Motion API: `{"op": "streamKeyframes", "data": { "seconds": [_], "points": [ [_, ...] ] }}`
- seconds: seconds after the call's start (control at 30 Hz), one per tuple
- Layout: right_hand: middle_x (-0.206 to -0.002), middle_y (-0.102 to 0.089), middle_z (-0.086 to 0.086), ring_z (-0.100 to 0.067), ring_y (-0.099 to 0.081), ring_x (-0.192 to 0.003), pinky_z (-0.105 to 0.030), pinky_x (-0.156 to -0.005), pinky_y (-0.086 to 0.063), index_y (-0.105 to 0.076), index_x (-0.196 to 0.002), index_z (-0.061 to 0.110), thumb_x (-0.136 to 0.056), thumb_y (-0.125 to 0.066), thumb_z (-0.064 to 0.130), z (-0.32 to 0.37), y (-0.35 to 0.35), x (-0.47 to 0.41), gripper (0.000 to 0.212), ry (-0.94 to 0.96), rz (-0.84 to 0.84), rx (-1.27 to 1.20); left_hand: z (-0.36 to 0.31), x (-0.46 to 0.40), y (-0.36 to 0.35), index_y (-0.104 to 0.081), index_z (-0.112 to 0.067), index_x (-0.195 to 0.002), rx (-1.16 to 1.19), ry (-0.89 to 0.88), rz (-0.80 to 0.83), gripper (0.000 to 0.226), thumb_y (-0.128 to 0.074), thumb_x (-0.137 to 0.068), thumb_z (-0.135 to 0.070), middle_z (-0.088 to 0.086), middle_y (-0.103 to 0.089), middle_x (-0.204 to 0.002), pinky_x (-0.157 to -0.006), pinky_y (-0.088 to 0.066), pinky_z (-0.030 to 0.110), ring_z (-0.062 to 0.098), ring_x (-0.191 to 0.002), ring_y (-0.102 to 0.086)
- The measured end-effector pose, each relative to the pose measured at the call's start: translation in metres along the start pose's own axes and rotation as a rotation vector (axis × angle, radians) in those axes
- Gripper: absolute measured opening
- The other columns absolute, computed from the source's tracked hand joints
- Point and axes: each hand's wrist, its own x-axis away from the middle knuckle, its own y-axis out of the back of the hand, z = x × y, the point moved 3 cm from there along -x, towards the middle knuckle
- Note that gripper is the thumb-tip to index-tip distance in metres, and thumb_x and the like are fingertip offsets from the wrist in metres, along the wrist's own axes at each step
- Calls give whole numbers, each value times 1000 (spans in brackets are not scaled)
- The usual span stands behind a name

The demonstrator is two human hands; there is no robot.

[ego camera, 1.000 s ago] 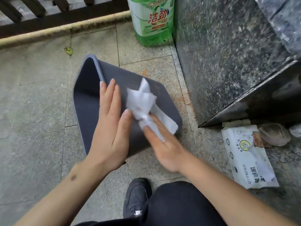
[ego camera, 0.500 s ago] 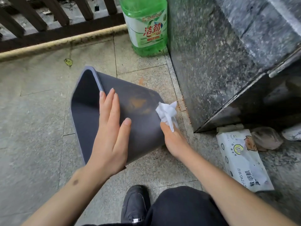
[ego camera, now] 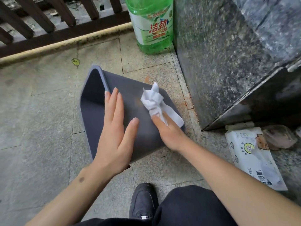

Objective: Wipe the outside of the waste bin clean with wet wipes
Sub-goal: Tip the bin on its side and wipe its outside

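Observation:
A dark grey waste bin (ego camera: 141, 136) lies on its side on the tiled floor, its open mouth facing left. My left hand (ego camera: 115, 132) rests flat on the bin's upper wall with straight fingers, steadying it. My right hand (ego camera: 169, 132) holds a crumpled white wet wipe (ego camera: 153, 100) against that same wall, right of the left hand, near the bin's base. A faint orange-brown smear shows on the wall just left of the wipe.
A pack of wet wipes (ego camera: 254, 159) lies on the floor at the right. A green detergent bottle (ego camera: 153, 25) stands behind the bin beside a dark granite block (ego camera: 228, 54). A wooden railing (ego camera: 48, 22) runs along the back. My shoe (ego camera: 143, 201) is below the bin.
My right hand has swept the wipe from the bin's right edge back left onto the upper wall, covering most of the orange stain. The left hand has stayed put.

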Motion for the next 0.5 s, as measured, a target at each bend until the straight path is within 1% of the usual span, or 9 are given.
{"op": "streamKeyframes", "data": {
  "seconds": [0.07, 0.1, 0.13, 0.2, 0.27, 0.3, 0.37, 0.43, 0.5],
  "points": [
    [-137, -46, 6, 6, -38, -123, 10, -84, -21, -38, -150, 24, -109, -30, 33, -25, 12, -11, 42, -166, -101, 93, 5, 2, 4, -6, -12, -159, -20, -3, 4, 70, -32, -101, -42, -6, 4, -169, -121, 4, 21, 8, -153, 12],
    [-131, -50, 5, -5, -42, -124, 3, -87, -27, -43, -147, 22, -109, -30, 36, -37, 20, -16, 42, -257, -168, 112, 6, 3, 5, -6, -12, -159, -29, -9, 10, 69, -31, -102, -40, -6, 4, -169, -121, 4, 20, 9, -154, 12],
    [-126, -54, 2, -15, -49, -122, -10, -92, -32, -50, -140, 22, -108, -31, 38, -47, 27, -20, 40, -333, -234, 103, 7, 3, 5, -5, -11, -159, -35, -17, 18, 69, -31, -102, -39, -6, 4, -169, -121, 4, 20, 10, -154, 12],
    [-117, -58, -2, -24, -55, -114, -29, -91, -38, -54, -119, 25, -106, -34, 36, -64, 36, -28, 26, -433, -308, 104, 8, 3, 6, -5, -11, -159, -36, -31, 28, 68, -31, -102, -37, -5, 4, -169, -121, 4, 20, 11, -154, 12],
    [-113, -53, -2, -23, -51, -108, -32, -85, -34, -49, -113, 28, -102, -35, 36, -70, 38, -32, 20, -477, -292, 133, 11, 4, 6, -6, -10, -159, -33, -38, 27, 68, -31, -102, -35, -4, 4, -169, -121, 4, 21, 12, -154, 11],
    [-115, -50, -1, -21, -48, -109, -32, -86, -33, -49, -118, 28, -100, -35, 38, -71, 37, -32, 25, -482, -272, 142, 13, 6, 7, -6, -10, -159, -33, -38, 24, 68, -31, -101, -34, -4, 4, -169, -121, 4, 21, 12, -154, 11],
    [-126, -50, -1, -23, -47, -123, -33, -97, -34, -48, -130, 23, -102, -35, 34, -65, 30, -31, 33, -439, -248, 169, 17, 8, 9, -6, -10, -159, -26, -32, 14, 67, -31, -101, -34, -4, 4, -169, -122, 3, 22, 13, -154, 11],
    [-138, -49, -1, -25, -41, -135, -33, -110, -28, -46, -137, 20, -104, -35, 29, -51, 17, -25, 36, -345, -191, 181, 19, 9, 10, -6, -9, -159, -10, -26, 14, 67, -30, -102, -34, -4, 4, -169, -122, 3, 23, 12, -154, 12],
    [-144, -47, 0, -21, -36, -140, -35, -118, -24, -39, -147, 21, -105, -34, 26, -30, 2, -14, 42, -229, -96, 182, 17, 7, 9, -4, -10, -159, 19, -23, 40, 67, -29, -103, -35, -5, 6, -169, -122, 4, 24, 12, -154, 14]
  ]
}}
